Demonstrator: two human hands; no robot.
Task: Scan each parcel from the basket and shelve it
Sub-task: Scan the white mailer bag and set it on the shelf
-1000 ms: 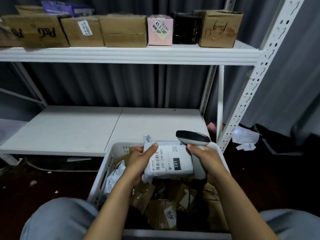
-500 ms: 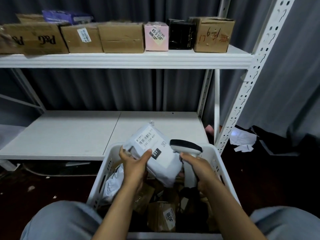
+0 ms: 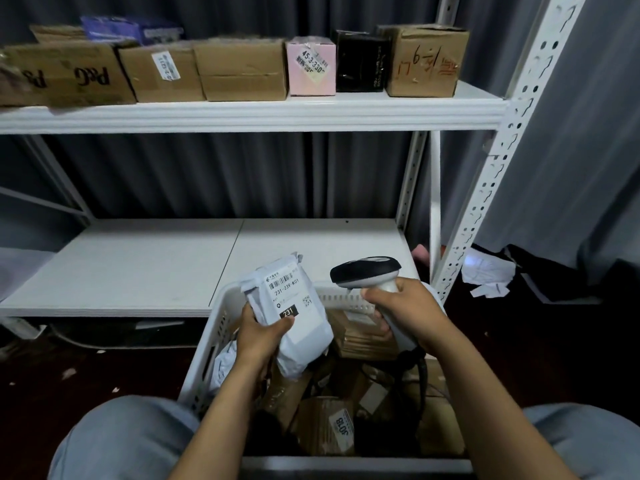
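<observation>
My left hand [image 3: 263, 337] grips the white mailer parcel [image 3: 294, 320] low on its left side, thumb over the black "231" patch, label up toward me. It hangs above the far left part of the basket [image 3: 211, 355], top end tipped toward the lower shelf [image 3: 138, 268]. My right hand [image 3: 405, 306] is wrapped round the handle of the scanner [image 3: 367, 271], whose head points left at the parcel, near it but apart.

The black cable [image 3: 420, 372] drops into the basket among brown cardboard parcels [image 3: 325, 424]; how many, I can't tell. One white bag [image 3: 225, 362] is pressed against the basket's left wall.

The lower shelf's front edge runs just beyond the basket's far rim, and its white board stretches left from the corner posts, with a tall gap above. The perforated upright [image 3: 498, 174] stands at the right front corner.

On the upper shelf [image 3: 242, 112] I count six boxes in a row: four brown boxes [image 3: 242, 69], one pink box [image 3: 311, 67] and one black box [image 3: 362, 62]. A purple packet [image 3: 131, 29] lies on top at the left. Loose papers [image 3: 488, 275] lie on the floor right of the upright.
</observation>
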